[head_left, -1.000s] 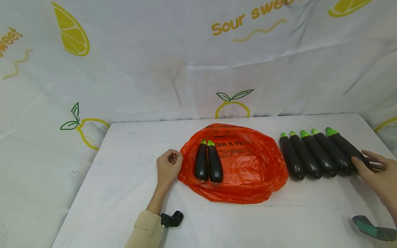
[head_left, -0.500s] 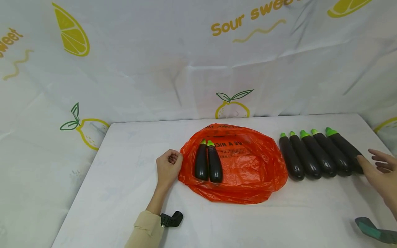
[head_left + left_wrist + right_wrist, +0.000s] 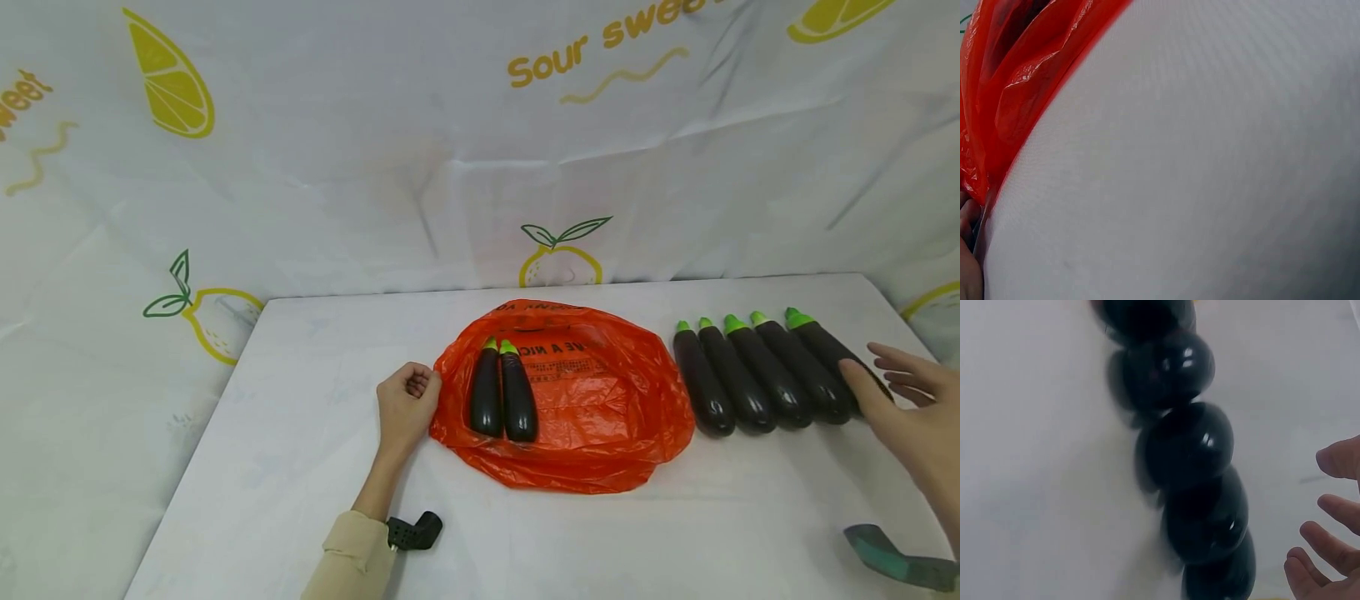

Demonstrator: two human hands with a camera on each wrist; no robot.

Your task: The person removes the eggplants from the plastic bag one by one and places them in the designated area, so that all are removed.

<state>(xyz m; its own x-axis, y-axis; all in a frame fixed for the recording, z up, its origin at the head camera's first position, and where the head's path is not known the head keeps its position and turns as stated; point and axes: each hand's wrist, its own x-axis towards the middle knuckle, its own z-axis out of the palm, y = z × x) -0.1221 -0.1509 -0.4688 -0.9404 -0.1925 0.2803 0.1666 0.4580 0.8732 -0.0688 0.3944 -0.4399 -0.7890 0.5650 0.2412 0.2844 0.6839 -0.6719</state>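
Observation:
A red plastic bag [image 3: 585, 408] lies with its mouth spread on the table. Two dark eggplants [image 3: 518, 396] with green caps rest side by side at its left inside. My left hand [image 3: 407, 404] pinches the bag's left edge, and the left wrist view shows its fingers at the red plastic [image 3: 1029, 81]. Several more eggplants [image 3: 768, 375] lie in a slanted row right of the bag. Over the lower end of the rightmost eggplant [image 3: 821, 346] is my right hand [image 3: 903, 408], fingers spread. The right wrist view shows that hand's fingers [image 3: 1329, 547] apart from the eggplants.
The white table [image 3: 285, 467] ends at a back edge against a white cloth [image 3: 337, 208] printed with lemons. A black wrist device [image 3: 416, 531] sits on my left wrist, and a dark one [image 3: 892, 558] is near my right wrist.
My right hand shifted slightly right, then came back left and a little up over the rightmost eggplant. The left hand and the bag have stayed in place.

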